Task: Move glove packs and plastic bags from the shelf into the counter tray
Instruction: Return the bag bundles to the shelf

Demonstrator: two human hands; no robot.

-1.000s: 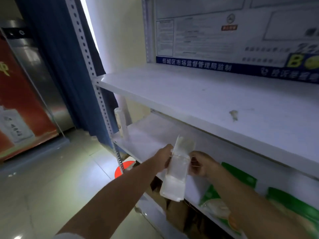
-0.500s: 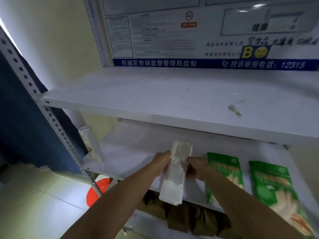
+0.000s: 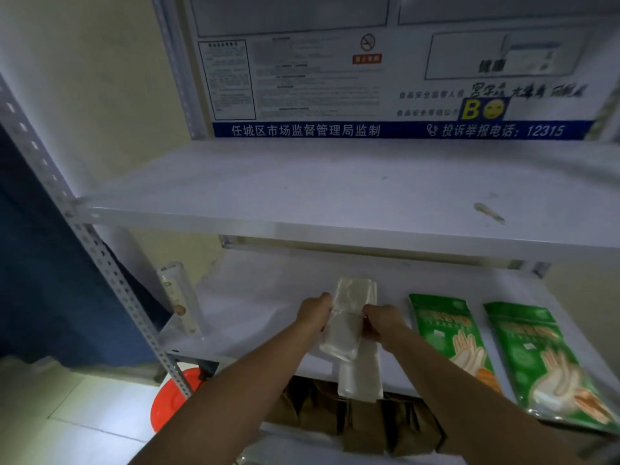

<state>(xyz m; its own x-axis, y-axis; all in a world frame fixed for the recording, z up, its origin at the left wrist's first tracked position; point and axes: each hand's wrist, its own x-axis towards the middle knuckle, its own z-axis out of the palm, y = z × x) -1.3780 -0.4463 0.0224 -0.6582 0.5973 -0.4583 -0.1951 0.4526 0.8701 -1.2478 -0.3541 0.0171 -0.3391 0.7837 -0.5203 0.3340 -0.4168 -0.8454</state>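
Where the blue curtain (image 3: 33,263) runs off the left edge, there's nothing more to read. The orange basin (image 3: 169,396) down low is half hidden behind the slotted upright (image 3: 100,263). Next along, a narrow clear pack (image 3: 177,297) leans at the left end of the middle shelf (image 3: 255,307), its print too blurred to make out. Below, brown paper bags (image 3: 355,422) sit in shadow, cut across by the forearms. Far right, the second glove pack (image 3: 543,357) sticks out past the shelf's front edge.

Now the room: the middle shelf lies bare from the leaning pack across to the hands, and the upper shelf (image 3: 302,196) juts out above them.

The plastic bags (image 3: 350,303), a clear bundle, are at the front middle of that shelf, their lower end hanging past the edge. I can't tell whether they rest on the board or are lifted off it.

And the grip: the left hand (image 3: 313,312) pinches the bundle's left side with curled fingers. The right hand (image 3: 382,322) pinches its right side, fingertips hidden by the plastic. The first glove pack (image 3: 443,333) lies flat just beside the right hand.
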